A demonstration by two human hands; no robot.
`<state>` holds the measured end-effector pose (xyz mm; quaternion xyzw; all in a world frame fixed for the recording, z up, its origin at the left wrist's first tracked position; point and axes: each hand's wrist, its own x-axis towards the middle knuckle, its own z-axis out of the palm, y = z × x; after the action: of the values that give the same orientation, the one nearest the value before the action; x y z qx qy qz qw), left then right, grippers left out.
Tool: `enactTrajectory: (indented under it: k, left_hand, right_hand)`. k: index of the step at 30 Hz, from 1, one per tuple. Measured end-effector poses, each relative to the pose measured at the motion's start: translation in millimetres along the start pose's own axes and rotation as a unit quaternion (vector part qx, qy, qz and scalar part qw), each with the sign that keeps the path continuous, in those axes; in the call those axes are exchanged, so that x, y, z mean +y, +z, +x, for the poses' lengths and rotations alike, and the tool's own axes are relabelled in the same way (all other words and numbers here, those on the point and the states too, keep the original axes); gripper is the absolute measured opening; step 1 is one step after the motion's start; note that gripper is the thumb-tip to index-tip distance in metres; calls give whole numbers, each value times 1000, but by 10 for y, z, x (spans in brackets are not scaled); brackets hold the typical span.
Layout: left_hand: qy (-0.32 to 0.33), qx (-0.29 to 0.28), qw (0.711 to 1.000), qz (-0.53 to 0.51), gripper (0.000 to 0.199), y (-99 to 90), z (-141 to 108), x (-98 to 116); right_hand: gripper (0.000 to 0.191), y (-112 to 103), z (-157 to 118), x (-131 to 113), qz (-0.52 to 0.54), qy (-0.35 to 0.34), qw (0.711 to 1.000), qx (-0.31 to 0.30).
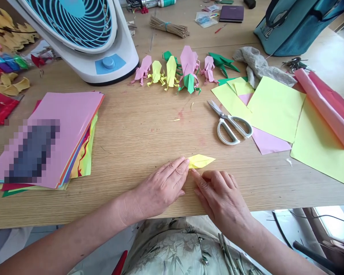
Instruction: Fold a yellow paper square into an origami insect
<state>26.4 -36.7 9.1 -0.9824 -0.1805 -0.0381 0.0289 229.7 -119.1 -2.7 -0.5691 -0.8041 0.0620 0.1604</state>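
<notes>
A narrow folded piece of yellow paper (202,160) lies on the wooden table in front of me, its pointed end to the right. My left hand (163,184) holds its left end down on the tabletop with the fingers close together, hiding that end. On the other side, my right hand (222,193) has its forefinger tip at the paper's lower edge while the other fingers curl in. Scissors (232,124) with pale handles lie beyond the right hand, blades slightly apart.
Several folded paper frogs (171,71) stand across the table. A white fan (114,57) and a paper stack (68,110) with a blurred dark object (33,152) are left. Yellow sheets (278,107), a pink roll (326,109) and a teal bag (292,32) are right.
</notes>
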Motion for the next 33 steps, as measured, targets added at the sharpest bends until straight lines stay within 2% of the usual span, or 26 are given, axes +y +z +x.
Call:
enactTrajectory:
  k: [4, 9, 19, 26, 33]
  left_hand:
    - [12, -17, 1000, -18, 56, -7, 16, -52]
    - [15, -4, 1000, -23, 55, -7, 9, -76]
    - [17, -2, 999, -37, 58, 18, -19, -89]
    - [9, 9, 999, -46, 53, 2, -14, -75]
    - [3, 11, 998, -60, 52, 1, -13, -78]
  right_hand:
    - [49, 25, 7, -99, -24, 37, 999, -18]
    - [49, 45, 56, -175, -47, 51, 997, -32]
    - [49, 32, 67, -179, -67, 63, 994, -65]
    - [50, 36, 46, -186, -95, 72, 992, -48]
    - [55, 20, 30, -175, -107, 82, 989, -57]
